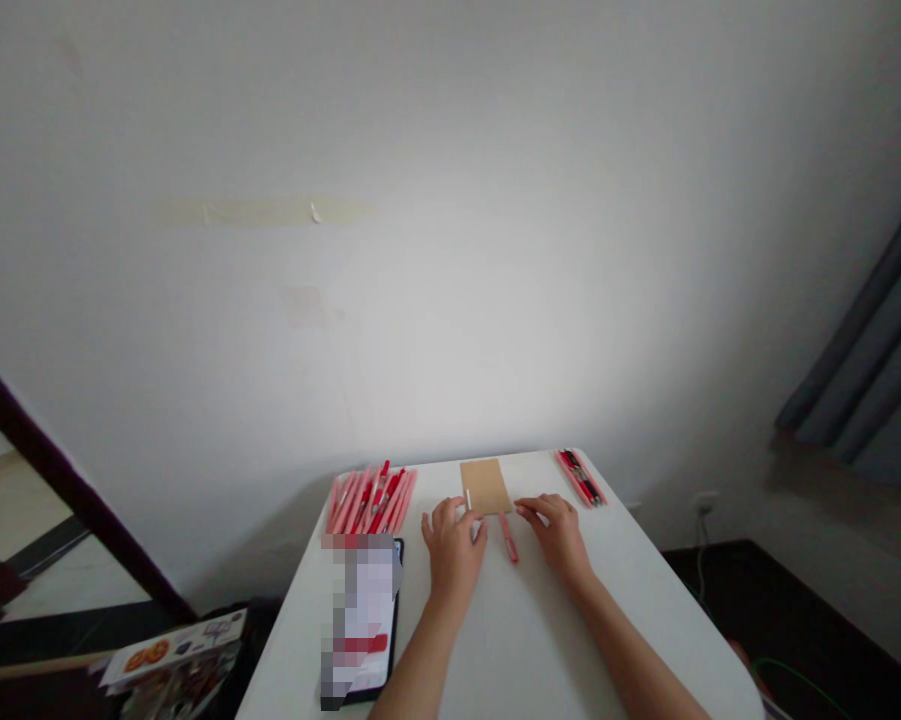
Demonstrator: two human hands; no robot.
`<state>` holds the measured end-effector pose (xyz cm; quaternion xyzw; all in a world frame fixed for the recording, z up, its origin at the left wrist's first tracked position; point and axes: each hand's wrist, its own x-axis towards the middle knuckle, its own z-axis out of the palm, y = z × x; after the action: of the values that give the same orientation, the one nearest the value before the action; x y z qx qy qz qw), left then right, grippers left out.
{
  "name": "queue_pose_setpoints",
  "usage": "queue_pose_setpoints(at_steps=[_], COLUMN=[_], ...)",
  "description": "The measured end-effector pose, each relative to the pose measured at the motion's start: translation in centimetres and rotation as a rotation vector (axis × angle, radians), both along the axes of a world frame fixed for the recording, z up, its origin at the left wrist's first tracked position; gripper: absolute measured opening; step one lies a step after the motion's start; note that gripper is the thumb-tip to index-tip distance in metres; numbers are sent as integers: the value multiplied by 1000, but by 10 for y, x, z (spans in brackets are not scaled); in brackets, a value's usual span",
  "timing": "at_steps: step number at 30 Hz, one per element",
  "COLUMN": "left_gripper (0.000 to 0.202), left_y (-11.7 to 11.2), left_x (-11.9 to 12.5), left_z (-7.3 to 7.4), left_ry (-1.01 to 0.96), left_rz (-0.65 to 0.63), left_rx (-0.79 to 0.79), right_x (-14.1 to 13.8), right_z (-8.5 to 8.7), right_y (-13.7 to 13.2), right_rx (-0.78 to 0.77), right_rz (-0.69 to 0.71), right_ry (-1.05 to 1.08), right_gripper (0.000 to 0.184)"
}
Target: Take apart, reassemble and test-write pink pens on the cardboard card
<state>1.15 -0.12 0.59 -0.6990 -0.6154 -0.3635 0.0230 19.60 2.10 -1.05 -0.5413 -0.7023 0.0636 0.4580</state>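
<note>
A small brown card or notepad (486, 487) lies flat near the table's far edge. My left hand (452, 545) is at its lower left corner, fingers apart and slightly curled, the fingertips at or just over the edge. A thin white sliver shows beside those fingertips; I cannot tell what it is. By the lower right corner, my right hand (559, 535) has thumb and forefinger drawn together. Whatever they pinch, if anything, is too small to make out. A pink pen (509, 540) rests on the table between my hands, just below the card.
Many pink and red pens (371, 500) lie in a bunch at the far left of the white table (525, 650). Below them is a phone (367, 620), partly blurred. Several red and black pens (581, 478) sit at the far right. A wall (457, 300) stands behind.
</note>
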Motion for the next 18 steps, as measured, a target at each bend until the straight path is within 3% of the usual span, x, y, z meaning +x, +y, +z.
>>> queue_pose_setpoints(at_steps=[8, 18], left_gripper=[5, 8], left_y=[0, 6], left_x=[2, 1], left_z=[-4, -8], left_ry=[73, 24], left_rz=[27, -76], left_rx=[31, 93], right_x=[0, 1], right_z=[-3, -4], right_y=[1, 0], right_rx=[12, 18], right_rz=[-9, -13], right_ry=[-46, -69], right_gripper=[29, 29])
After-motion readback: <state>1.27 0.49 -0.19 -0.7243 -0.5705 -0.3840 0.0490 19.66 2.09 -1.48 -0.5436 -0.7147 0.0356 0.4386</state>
